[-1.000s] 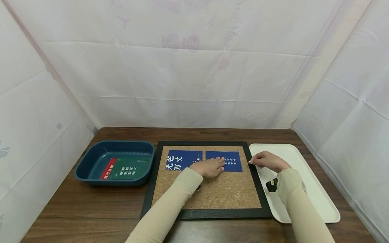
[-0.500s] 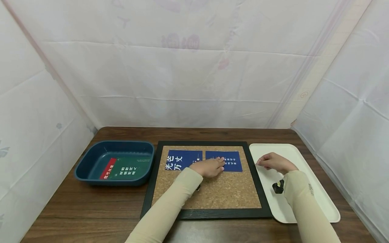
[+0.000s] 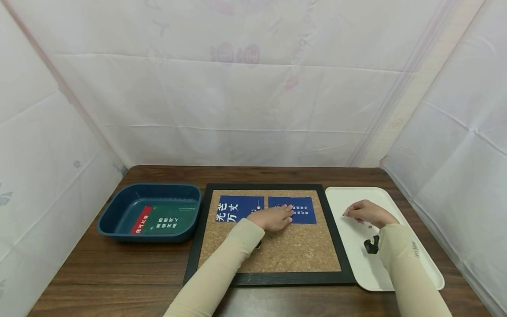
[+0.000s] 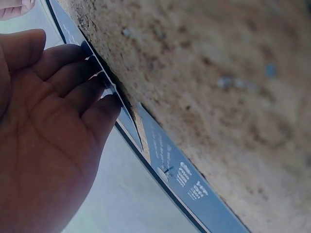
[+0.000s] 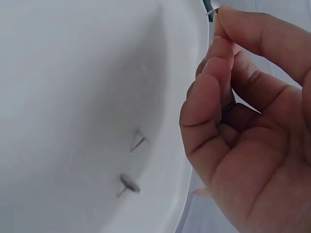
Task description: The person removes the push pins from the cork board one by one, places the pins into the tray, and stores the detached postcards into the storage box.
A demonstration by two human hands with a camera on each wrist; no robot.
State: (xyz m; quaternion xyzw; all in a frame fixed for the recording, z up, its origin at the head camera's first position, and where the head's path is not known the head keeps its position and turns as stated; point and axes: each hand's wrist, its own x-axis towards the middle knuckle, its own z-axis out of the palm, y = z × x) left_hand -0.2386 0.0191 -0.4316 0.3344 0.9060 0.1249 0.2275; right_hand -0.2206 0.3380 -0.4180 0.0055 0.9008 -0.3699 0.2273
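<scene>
In the head view my left hand (image 3: 273, 219) lies with straight fingers on the left part of a blue card (image 3: 306, 212) on the cork board (image 3: 301, 251). The left wrist view has those fingertips pressing the card, whose near edge lifts slightly. A second blue card (image 3: 237, 208) with large white characters sits left of it, with a thumbtack (image 4: 164, 174) through it. Over the white tray (image 3: 396, 264), my right hand (image 3: 368, 213) pinches a thumbtack (image 5: 212, 11) between thumb and forefinger, its point outward. Two loose thumbtacks (image 5: 129, 183) rest on the tray below that hand.
A dark blue basin (image 3: 115, 220) on the left contains a green and red card (image 3: 166, 219). The board's black frame (image 3: 293, 279) lies close between basin and tray on the wooden table (image 3: 119, 273). White sheeting (image 3: 245, 110) hangs behind and at both sides.
My right hand has moved from the board's right frame edge rightward over the tray, still pinching the thumbtack. The left hand has stayed in place on the card.
</scene>
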